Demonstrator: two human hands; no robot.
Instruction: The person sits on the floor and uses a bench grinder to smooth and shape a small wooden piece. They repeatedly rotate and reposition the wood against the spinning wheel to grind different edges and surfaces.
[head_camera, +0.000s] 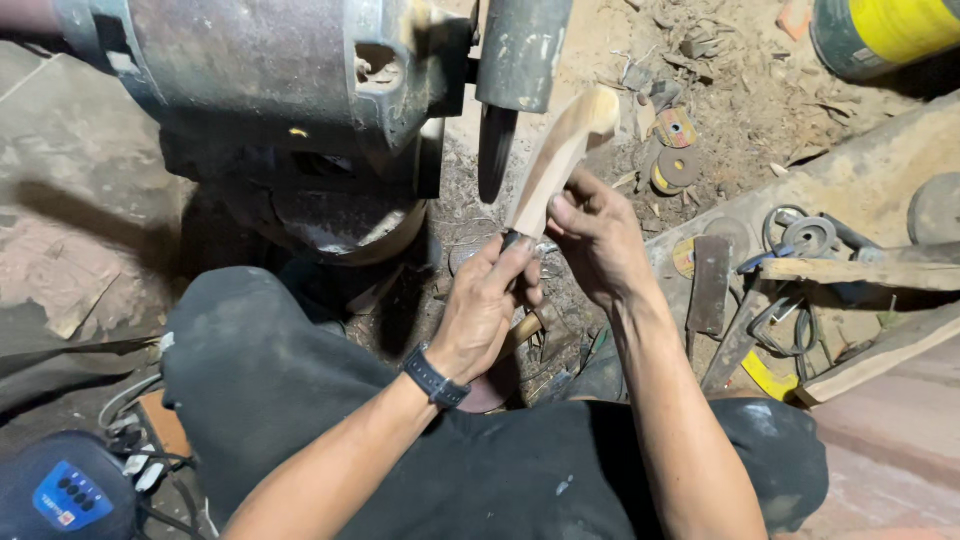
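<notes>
Right now both hands grip a pale carved wooden piece (558, 155), held tilted upward just beside the dark grinding disc (494, 150) of a bench motor (270, 70). Left hand (485, 305), black watch (435, 378) on the wrist, is closed round the lower end. Right hand (598, 238) pinches it slightly higher with thumb and fingers. Worn discs (676, 150) lie in the dirt beyond; flat metal tools (712, 285) and wire loops (805, 235) sit right of the forearm.

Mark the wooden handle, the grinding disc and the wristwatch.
wooden handle (556, 160), head view, middle of the pale shaft.
grinding disc (494, 152), head view, dark face near the edge.
wristwatch (436, 379), head view, black band on the left wrist.
</notes>
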